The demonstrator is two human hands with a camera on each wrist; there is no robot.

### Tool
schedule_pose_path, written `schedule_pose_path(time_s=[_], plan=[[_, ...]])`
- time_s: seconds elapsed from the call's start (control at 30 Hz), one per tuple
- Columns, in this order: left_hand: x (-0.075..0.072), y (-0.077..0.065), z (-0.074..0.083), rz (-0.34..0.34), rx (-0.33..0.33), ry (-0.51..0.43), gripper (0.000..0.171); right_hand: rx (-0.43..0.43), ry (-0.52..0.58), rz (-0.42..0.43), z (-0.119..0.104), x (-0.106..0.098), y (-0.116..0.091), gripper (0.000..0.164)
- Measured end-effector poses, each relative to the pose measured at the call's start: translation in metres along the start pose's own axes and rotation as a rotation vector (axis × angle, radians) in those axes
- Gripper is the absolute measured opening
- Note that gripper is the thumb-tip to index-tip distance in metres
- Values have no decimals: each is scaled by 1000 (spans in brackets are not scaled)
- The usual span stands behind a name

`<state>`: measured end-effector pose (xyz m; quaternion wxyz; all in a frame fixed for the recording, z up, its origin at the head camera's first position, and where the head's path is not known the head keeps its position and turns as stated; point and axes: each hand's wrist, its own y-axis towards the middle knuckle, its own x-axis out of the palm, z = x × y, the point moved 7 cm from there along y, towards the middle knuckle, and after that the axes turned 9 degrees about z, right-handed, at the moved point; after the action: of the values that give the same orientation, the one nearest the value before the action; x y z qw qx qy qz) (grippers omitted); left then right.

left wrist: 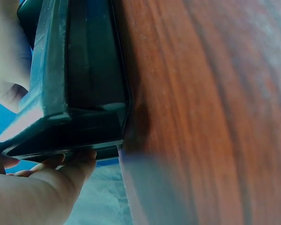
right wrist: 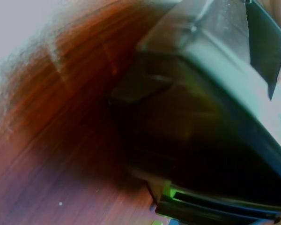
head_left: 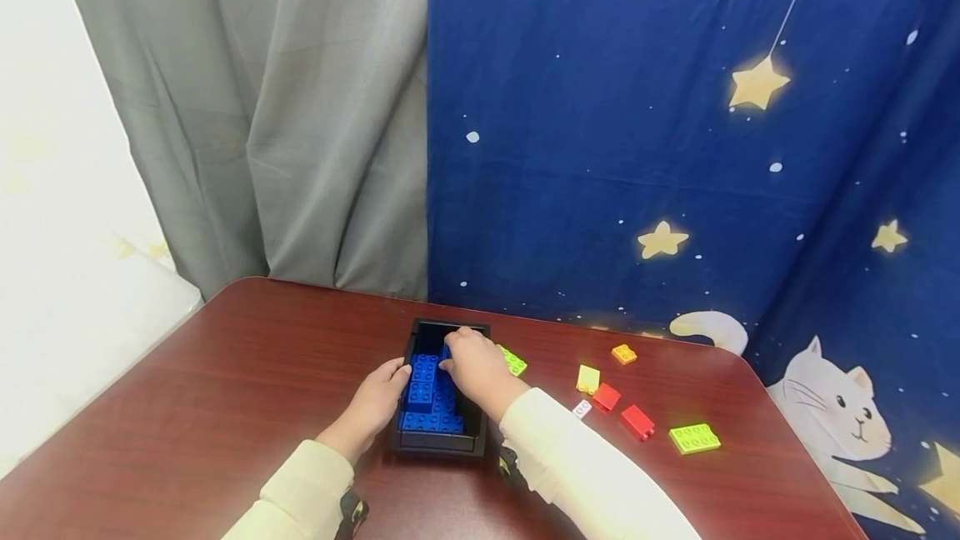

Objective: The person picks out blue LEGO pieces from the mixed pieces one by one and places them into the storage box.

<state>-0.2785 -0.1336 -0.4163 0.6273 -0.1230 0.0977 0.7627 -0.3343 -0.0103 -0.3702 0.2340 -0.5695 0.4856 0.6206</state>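
A black open box (head_left: pixel 442 442) stands on the table with several blue studded building bricks (head_left: pixel 422 394) inside, most of them along its left side and near end. My left hand (head_left: pixel 373 398) grips the box's left wall at the rim; in the left wrist view its fingers (left wrist: pixel 79 166) lie against the outside. Reaching in over the right wall, my right hand (head_left: pixel 483 367) pinches a blue brick (head_left: pixel 445 352) between thumb and fingers, largely hidden by the hand. The right wrist view is mostly filled by the dark outer side of the box (right wrist: pixel 192 126).
Right of the box lie loose bricks: a lime one (head_left: pixel 513 361) close beside it, a yellow one (head_left: pixel 588 378), red ones (head_left: pixel 637 422), a pale one (head_left: pixel 582 409), an orange one (head_left: pixel 624 354) and a larger lime one (head_left: pixel 694 438). Curtains (head_left: pixel 337 148) hang behind the table (head_left: pixel 225 407).
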Motion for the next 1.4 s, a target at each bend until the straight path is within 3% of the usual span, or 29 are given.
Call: schedule_pose_path(time_s=[0.7,1.4], plan=[[0,0,-2,2,-9,3,47,-36,-63,-13,-6,6,3,25],[1,1,-3,9,-7,-6,46,-52,-140,-69,-10,16,5,28]])
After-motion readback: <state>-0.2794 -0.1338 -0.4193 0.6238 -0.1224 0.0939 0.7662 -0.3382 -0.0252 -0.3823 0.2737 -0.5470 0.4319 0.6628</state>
